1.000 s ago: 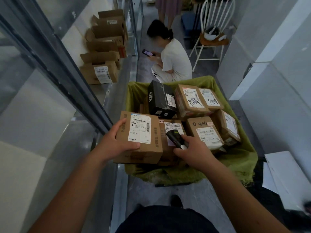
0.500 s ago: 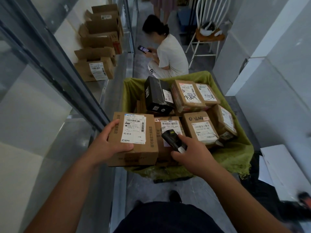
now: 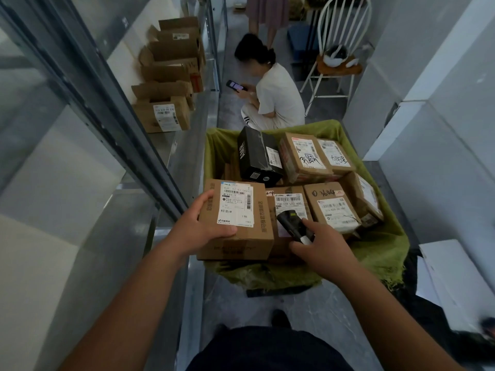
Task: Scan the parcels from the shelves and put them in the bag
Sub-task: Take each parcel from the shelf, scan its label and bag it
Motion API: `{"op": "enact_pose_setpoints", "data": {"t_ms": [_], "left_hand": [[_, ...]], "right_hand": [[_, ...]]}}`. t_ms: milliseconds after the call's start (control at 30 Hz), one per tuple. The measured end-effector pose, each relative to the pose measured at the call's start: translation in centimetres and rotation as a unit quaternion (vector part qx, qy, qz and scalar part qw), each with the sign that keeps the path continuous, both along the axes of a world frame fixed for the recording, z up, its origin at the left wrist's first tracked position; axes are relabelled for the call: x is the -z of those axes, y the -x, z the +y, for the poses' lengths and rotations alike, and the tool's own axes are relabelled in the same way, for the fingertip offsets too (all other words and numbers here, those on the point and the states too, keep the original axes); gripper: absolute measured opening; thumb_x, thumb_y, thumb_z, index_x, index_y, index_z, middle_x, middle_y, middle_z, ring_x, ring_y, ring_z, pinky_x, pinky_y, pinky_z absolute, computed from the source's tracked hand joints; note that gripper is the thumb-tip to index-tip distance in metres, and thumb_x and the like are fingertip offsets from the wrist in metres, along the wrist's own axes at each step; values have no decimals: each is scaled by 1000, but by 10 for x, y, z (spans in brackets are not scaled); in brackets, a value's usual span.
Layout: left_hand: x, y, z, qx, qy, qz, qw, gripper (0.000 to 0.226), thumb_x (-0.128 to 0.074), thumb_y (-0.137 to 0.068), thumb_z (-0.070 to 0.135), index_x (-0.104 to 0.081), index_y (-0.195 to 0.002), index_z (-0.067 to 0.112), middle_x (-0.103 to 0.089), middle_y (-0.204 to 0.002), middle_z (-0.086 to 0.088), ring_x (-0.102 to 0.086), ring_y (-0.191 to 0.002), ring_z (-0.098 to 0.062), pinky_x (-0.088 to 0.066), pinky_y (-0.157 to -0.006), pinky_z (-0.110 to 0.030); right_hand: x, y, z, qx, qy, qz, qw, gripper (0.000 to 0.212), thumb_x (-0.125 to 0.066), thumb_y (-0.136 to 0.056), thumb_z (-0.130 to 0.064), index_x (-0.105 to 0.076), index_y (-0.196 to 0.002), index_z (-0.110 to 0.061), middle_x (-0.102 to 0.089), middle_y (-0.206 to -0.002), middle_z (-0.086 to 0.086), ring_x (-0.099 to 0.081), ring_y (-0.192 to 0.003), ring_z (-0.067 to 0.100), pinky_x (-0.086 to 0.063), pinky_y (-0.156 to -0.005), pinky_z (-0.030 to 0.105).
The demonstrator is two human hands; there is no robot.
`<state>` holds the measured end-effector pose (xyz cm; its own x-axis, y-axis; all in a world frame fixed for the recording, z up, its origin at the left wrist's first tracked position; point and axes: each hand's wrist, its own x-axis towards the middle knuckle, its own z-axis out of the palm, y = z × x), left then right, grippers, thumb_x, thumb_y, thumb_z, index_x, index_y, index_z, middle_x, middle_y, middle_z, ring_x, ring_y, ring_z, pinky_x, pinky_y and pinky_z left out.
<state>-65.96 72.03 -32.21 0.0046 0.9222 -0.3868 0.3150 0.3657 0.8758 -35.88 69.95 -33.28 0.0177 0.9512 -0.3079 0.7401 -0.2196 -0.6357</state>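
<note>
Left hand (image 3: pixel 198 231) gripping parcel (image 3: pixel 237 218)

One wide-angle head view, we look forward and steeply down, our own forearms entering from the bottom edge, olive-green fabric bag (image 3: pixel 385 253) close at centre frame, grey metal shelving (image 3: pixel 112 108) running up the left, aisle receding towards the top.

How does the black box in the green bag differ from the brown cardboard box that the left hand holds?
The black box is dark and glossy; the brown cardboard box is plain tan. The black box lies tilted among the parcels in the green bag, with no hand on it; the brown one is gripped by the left hand at the bag's near edge. Its white label is larger. Both carry barcoded labels.
</note>
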Motion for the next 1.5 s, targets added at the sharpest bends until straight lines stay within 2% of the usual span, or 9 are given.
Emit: {"op": "enact_pose_setpoints", "data": {"t_ms": [200, 300, 400, 533, 733, 833, 1033, 1300, 1500], "left_hand": [[2, -16, 2, 6, -24, 43, 999, 115, -101, -60, 40, -34, -153, 55, -47, -144, 15, -50, -130, -17, -48, -106, -42], [4, -22, 6, 9, -26, 66, 997, 116, -100, -61, 45, -31, -154, 56, -46, -151, 10, -48, -134, -21, -46, -112, -50], [8, -26, 11, 8, -26, 81, 996, 118, -99, -61, 48, -30, -155, 55, -43, -157, 6, -47, -133, -20, -46, -111, -48], [17, -31, 18, 14, -24, 118, 993, 121, -98, -63, 47, -23, -157, 57, -40, -160, 1, -46, -138, -24, -43, -115, -47], [28, -32, 21, 69, 30, 215, 974, 127, -74, -50, 83, -11, -158, 58, -40, -163, 0, -44, -144, -30, -39, -116, -58], [29, -32, 26, 91, 35, 269, 958, 127, -61, -48, 94, -7, -157, 58, -38, -166, 5, -42, -147, -29, -33, -118, -61], [43, -33, 30, 134, 56, 313, 939, 103, -57, -79, 86, -6, -162, 51, -33, -168, 1, -37, -149, -30, -32, -117, -60], [47, -32, 26, 134, 62, 326, 934, 103, -53, -80, 88, -5, -163, 51, -23, -169, -4, -35, -150, -32, -28, -120, -65], [43, -45, 23, 148, -37, 429, 890, 80, -49, -94, 74, -25, -163, 41, -15, -173, -2, -22, -155, -32, -21, -121, -61]], "right_hand": [[4, -8, -9, 30, -13, 22, 999, 55, -76, -84, -36, -62, -136, -24, -55, -90, -21, -58, -83, 3, -52, -68, 30], [6, -11, -10, 44, -23, 26, 998, 56, -76, -84, -36, -61, -136, -23, -52, -88, -25, -54, -82, -1, -46, -65, 24], [8, -14, -10, 41, -32, 11, 999, 55, -77, -85, -36, -61, -135, -22, -50, -87, -24, -52, -79, -2, -42, -62, 21], [6, -16, -11, 42, -37, -2, 998, 59, -76, -85, -39, -59, -138, -21, -58, -97, -14, -56, -87, 6, -48, -72, 30], [8, -15, -11, 22, -65, -18, 997, 60, -76, -84, -42, -59, -139, -24, -49, -110, -11, -52, -90, 8, -42, -68, 24], [9, -14, -9, 12, -59, -34, 998, 72, -75, -85, -46, -51, -149, -22, -51, -123, -7, -55, -100, 12, -48, -79, 28], [6, -12, -4, 1, -52, -34, 998, 76, -73, -86, -48, -47, -153, -22, -53, -130, -6, -58, -108, 16, -55, -89, 38], [4, -6, -2, -23, -44, -42, 998, 74, -71, -86, -49, -47, -152, -25, -53, -118, -6, -53, -101, 13, -52, -84, 34], [-1, -5, 3, -36, -44, -64, 996, 46, -71, -84, -51, -59, -126, -34, -56, -103, -8, -57, -89, 14, -54, -73, 36]]}}
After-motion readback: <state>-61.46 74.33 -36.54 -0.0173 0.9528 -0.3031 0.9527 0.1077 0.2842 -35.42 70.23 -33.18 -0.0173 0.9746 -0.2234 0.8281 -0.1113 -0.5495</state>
